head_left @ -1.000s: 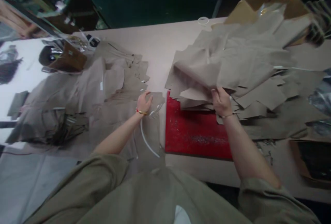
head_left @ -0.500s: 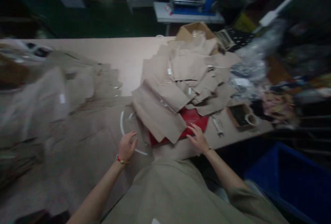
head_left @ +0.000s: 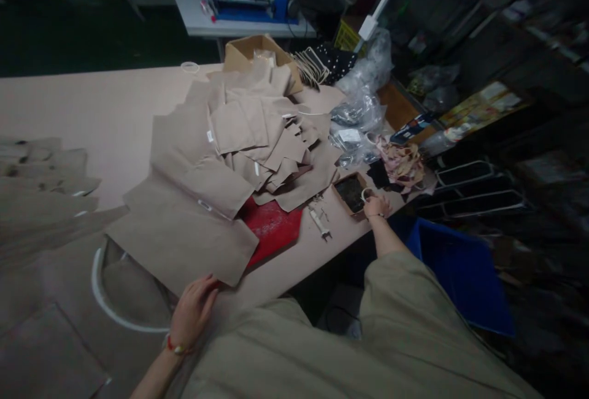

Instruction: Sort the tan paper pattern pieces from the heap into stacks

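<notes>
My right hand reaches to the far right of the table, its fingers closed at a pale roll of tape at the corner of a small open box with dark contents. At the near edge, my left hand lies with fingers stretched out, beside the lower edge of a brown fabric piece. Under that piece shows a red pad. A white curved strip lies on darker fabric left of my left hand. Between the pad and the box rests a small pale tool.
More brown fabric pieces are heaped towards a cardboard box. Clear plastic bags and crumpled cloth lie at the right end. A blue bin stands below the table's right edge. A roller machine stands beyond.
The view has swung to the right. My right hand has left the red pad and moved right to the roll of tape. My left hand is now closer to the brown piece's lower edge.
</notes>
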`<state>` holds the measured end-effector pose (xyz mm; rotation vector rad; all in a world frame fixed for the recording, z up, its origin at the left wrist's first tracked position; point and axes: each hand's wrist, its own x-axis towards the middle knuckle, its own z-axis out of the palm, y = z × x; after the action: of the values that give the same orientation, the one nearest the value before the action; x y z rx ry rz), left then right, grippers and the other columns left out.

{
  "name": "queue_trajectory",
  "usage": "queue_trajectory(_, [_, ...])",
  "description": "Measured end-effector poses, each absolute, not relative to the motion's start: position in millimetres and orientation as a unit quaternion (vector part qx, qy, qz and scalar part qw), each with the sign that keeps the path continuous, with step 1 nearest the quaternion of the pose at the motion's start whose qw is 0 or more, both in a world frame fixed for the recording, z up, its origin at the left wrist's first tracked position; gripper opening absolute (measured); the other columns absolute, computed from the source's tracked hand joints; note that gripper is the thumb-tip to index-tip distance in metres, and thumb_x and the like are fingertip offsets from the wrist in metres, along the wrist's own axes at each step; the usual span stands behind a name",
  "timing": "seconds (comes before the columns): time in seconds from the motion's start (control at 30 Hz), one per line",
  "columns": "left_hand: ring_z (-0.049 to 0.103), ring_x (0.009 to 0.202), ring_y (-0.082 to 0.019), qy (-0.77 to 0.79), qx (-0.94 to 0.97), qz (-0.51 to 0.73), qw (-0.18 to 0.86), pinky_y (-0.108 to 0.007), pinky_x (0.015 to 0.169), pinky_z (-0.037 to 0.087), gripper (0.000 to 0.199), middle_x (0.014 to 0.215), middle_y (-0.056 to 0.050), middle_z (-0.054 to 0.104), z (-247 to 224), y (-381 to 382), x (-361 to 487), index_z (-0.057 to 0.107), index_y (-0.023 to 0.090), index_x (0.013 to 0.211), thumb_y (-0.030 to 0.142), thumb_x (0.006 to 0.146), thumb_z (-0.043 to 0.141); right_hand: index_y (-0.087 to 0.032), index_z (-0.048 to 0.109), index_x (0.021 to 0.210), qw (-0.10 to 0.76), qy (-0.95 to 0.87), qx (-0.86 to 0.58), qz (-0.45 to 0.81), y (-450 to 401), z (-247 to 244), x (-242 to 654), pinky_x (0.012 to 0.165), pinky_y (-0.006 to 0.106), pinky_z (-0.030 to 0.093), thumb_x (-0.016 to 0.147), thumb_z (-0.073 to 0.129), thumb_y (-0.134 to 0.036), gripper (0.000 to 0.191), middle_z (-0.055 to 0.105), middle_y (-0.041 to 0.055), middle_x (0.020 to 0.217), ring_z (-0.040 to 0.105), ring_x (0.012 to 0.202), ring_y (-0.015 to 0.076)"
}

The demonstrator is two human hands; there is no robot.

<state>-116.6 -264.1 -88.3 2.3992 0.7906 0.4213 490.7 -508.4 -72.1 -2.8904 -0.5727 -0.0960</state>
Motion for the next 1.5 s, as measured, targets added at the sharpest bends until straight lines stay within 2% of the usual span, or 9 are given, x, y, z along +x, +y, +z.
queue_trajectory(0.27, [0.065, 0.111, -0.024, 0.23, 0.909, 0.18, 0.298, -0.042, 0.098, 0.054, 0.021, 0.12, -0.01, 0.071, -50, -311, 129, 0.069, 0.018, 0.113, 0.023, 0.098, 0.055, -0.016, 0.069, 0.111, 0.065, -0.298, -0.951, 0.042, -540, -128, 552, 0.119, 0.063, 0.003, 0.09, 0.056, -0.026, 0.027, 0.058, 0.0135, 0.14, 0.043, 0.131, 0.0309])
queue_trajectory(0.47, [0.065, 0.11, -0.026, 0.203, 0.918, 0.14, 0.311, -0.046, 0.097, 0.054, 0.021, 0.122, -0.009, 0.071, -59, -343, 226, 0.069, 0.02, 0.113, 0.024, 0.097, 0.057, -0.014, 0.07, 0.111, 0.079, -0.277, -0.952, 0.108, -566, -134, 609, 0.113, 0.054, 0.027, 0.089, 0.054, -0.026, 0.03, 0.067, 0.0152, 0.122, 0.056, 0.114, 0.0303])
queue_trajectory(0.57, [0.067, 0.109, -0.025, 0.205, 0.914, 0.137, 0.324, -0.044, 0.095, 0.055, 0.019, 0.118, -0.009, 0.073, -62, -357, 244, 0.069, 0.02, 0.111, 0.024, 0.097, 0.057, -0.015, 0.071, 0.098, 0.1, -0.284, -0.949, 0.094, -567, -119, 619, 0.115, 0.06, 0.023, 0.089, 0.053, -0.025, 0.023, 0.069, 0.0143, 0.116, 0.058, 0.11, 0.0307])
queue_trajectory(0.67, [0.067, 0.112, -0.023, 0.215, 0.903, 0.173, 0.329, -0.042, 0.097, 0.055, 0.025, 0.121, -0.009, 0.072, -48, -370, 266, 0.067, 0.02, 0.12, 0.025, 0.098, 0.056, -0.016, 0.069, 0.098, 0.196, -0.38, -0.901, 0.065, -548, -92, 585, 0.121, 0.061, 0.017, 0.095, 0.051, -0.031, 0.024, 0.072, 0.0109, 0.101, 0.063, 0.098, 0.0257])
queue_trajectory(0.8, [0.062, 0.125, -0.023, 0.243, 0.875, 0.233, 0.348, -0.038, 0.106, 0.052, 0.051, 0.139, -0.013, 0.063, -24, -379, 292, 0.055, 0.015, 0.143, 0.034, 0.097, 0.062, -0.019, 0.067, 0.103, 0.353, -0.579, -0.729, 0.095, -509, -51, 492, 0.123, 0.047, 0.029, 0.101, 0.053, -0.034, 0.021, 0.071, 0.0043, 0.092, 0.067, 0.089, 0.0183])
queue_trajectory(0.93, [0.072, 0.105, -0.018, 0.312, 0.84, 0.199, 0.398, -0.029, 0.095, 0.056, 0.039, 0.119, -0.006, 0.074, -14, -376, 281, 0.068, 0.021, 0.129, 0.037, 0.093, 0.069, -0.019, 0.066, 0.106, 0.442, -0.607, -0.649, 0.118, -489, -33, 426, 0.114, 0.042, 0.044, 0.101, 0.055, -0.028, 0.016, 0.072, 0.0041, 0.093, 0.069, 0.088, 0.0177])
queue_trajectory(1.17, [0.071, 0.082, -0.016, 0.39, 0.826, 0.185, 0.363, -0.027, 0.079, 0.056, 0.025, 0.093, -0.004, 0.078, -10, -382, 235, 0.078, 0.026, 0.112, 0.039, 0.094, 0.067, -0.02, 0.056, 0.138, 0.44, -0.568, -0.66, 0.219, -476, -37, 396, 0.086, 0.035, 0.058, 0.1, 0.056, -0.037, 0.042, 0.073, 0.0089, 0.107, 0.073, 0.091, 0.0213])
queue_trajectory(1.4, [0.064, 0.08, -0.016, 0.42, 0.824, 0.229, 0.303, -0.028, 0.074, 0.052, 0.025, 0.087, -0.006, 0.074, -8, -388, 218, 0.08, 0.024, 0.102, 0.039, 0.098, 0.06, -0.018, 0.055, 0.141, 0.427, -0.56, -0.664, 0.253, -465, -29, 373, 0.087, 0.035, 0.057, 0.101, 0.052, -0.04, 0.046, 0.074, 0.0087, 0.103, 0.072, 0.091, 0.0213])
queue_trajectory(1.5, [0.06, 0.085, -0.017, 0.438, 0.84, 0.219, 0.233, -0.028, 0.074, 0.051, 0.024, 0.09, -0.007, 0.071, -2, -394, 215, 0.08, 0.026, 0.098, 0.037, 0.099, 0.059, -0.019, 0.066, 0.126, 0.41, -0.558, -0.674, 0.259, -461, -29, 367, 0.082, 0.032, 0.056, 0.101, 0.05, -0.037, 0.035, 0.074, 0.0086, 0.103, 0.072, 0.088, 0.0207])
